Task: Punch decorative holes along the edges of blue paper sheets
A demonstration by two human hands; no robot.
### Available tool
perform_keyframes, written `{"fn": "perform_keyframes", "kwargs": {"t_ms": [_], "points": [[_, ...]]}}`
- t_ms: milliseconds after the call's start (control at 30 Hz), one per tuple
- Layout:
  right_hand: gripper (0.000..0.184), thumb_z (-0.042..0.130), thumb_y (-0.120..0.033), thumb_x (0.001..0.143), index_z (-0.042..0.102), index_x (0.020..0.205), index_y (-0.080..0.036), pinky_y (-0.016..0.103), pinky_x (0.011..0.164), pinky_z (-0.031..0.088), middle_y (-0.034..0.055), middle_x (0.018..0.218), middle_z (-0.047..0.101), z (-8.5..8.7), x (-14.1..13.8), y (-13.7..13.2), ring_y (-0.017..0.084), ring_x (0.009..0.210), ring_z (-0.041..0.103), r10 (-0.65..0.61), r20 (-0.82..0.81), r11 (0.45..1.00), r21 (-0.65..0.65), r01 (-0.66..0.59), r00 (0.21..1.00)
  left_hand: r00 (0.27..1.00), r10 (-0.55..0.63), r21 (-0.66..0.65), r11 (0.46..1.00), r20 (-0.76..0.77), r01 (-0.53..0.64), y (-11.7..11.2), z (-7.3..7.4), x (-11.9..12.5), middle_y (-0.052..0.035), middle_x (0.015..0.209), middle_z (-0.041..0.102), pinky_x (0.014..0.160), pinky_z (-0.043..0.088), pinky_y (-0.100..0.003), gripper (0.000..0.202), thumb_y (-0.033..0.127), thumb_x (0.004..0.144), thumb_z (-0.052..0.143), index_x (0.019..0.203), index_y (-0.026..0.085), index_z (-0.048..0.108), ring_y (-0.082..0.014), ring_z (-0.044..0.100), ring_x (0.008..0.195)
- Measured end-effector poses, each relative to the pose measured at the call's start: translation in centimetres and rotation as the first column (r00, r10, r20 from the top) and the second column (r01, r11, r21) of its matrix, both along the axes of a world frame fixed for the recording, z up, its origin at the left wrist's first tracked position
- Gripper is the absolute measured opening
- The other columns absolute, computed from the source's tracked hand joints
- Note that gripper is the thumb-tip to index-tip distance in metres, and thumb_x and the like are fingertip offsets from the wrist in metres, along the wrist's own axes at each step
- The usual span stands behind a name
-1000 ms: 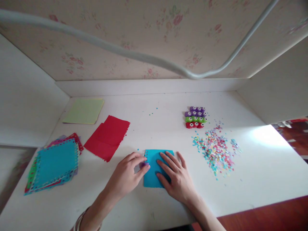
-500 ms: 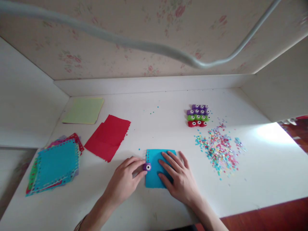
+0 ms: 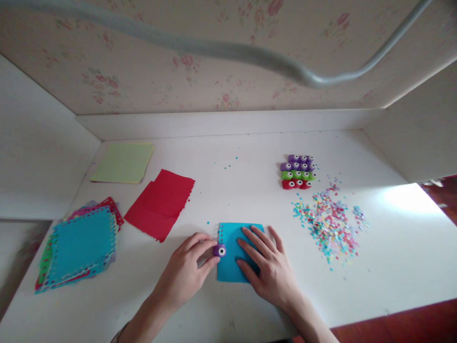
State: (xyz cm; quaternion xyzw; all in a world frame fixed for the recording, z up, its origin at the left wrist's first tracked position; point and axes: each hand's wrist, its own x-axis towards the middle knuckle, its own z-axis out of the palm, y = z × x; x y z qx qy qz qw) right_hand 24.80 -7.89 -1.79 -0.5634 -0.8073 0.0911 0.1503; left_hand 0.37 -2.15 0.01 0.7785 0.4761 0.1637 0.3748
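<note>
A small blue paper square point(image 3: 228, 267) lies near the table's front edge, with a row of punched holes down its left side. My left hand point(image 3: 183, 274) pinches a small purple hole punch point(image 3: 219, 250) set on that left edge. My right hand point(image 3: 266, 267) lies flat on the blue paper, fingers spread, holding it down.
Red paper sheets point(image 3: 160, 204) lie to the left, a pale green stack point(image 3: 123, 163) at the back left, a pile of punched coloured sheets point(image 3: 80, 245) at the far left. Several purple, green and red punches point(image 3: 298, 171) stand at the back right, beside scattered confetti point(image 3: 330, 226).
My left hand has slid the purple punch a little down the blue paper's left edge; the punch's top now shows. My right hand stays pressed on the paper.
</note>
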Motion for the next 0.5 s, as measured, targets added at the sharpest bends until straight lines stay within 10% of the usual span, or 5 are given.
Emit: {"fn": "perform_keyframes", "kwargs": {"t_ms": [500], "points": [[0.039, 0.055, -0.036, 0.094, 0.057, 0.132, -0.028, 0.059, 0.114, 0.021, 0.0046, 0.145, 0.051, 0.3, -0.1, -0.1, 0.030, 0.134, 0.045, -0.008, -0.028, 1.000, -0.016, 0.008, 1.000, 0.995, 0.055, 0.002, 0.998, -0.085, -0.055, 1.5, 0.9, 2.9, -0.0032, 0.089, 0.063, 0.084, 0.049, -0.036, 0.019, 0.042, 0.089, 0.063, 0.084, 0.026, 0.071, -0.0217, 0.060, 0.091]]}}
